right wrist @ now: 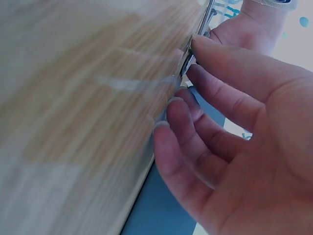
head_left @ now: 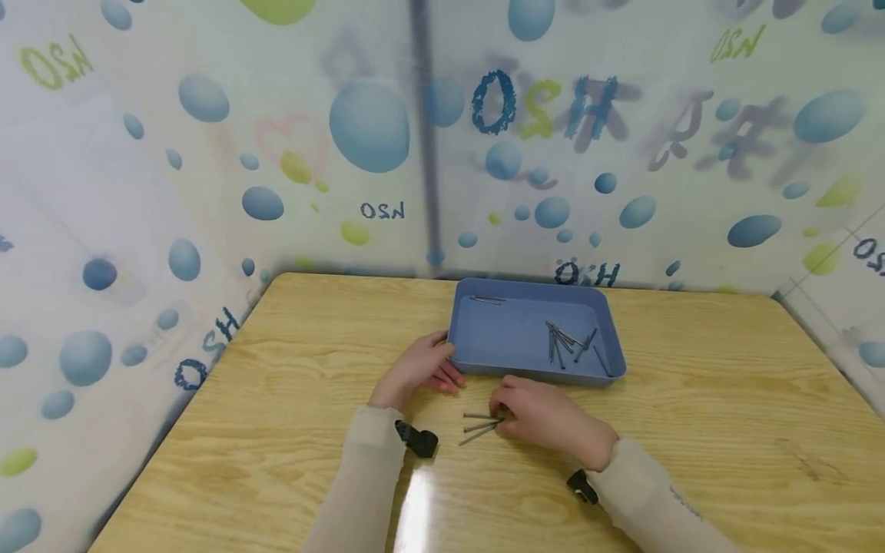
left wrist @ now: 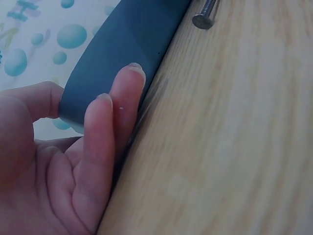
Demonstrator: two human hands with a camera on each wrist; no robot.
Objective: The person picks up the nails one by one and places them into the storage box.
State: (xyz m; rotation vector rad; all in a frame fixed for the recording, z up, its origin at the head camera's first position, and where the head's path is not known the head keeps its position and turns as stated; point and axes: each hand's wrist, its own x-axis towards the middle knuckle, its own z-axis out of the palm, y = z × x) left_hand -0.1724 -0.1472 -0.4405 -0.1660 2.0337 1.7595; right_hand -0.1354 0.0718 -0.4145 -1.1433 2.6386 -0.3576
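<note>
A blue tray stands on the wooden table with its front left corner in my left hand. In the left wrist view, the thumb lies at the end of the tray wall and the other fingers bend along its front side. My right hand is on the table just in front of the tray. Its thumb and index finger pinch a few metal nails near one end, and the nail heads point left. Those fingers hide the other ends. In the right wrist view the nails lie close to the tabletop.
Inside the tray, several loose nails lie towards the right, and a couple more nails rest at the back left. Behind the wooden table hangs a patterned curtain. Each wrist carries a small black camera.
</note>
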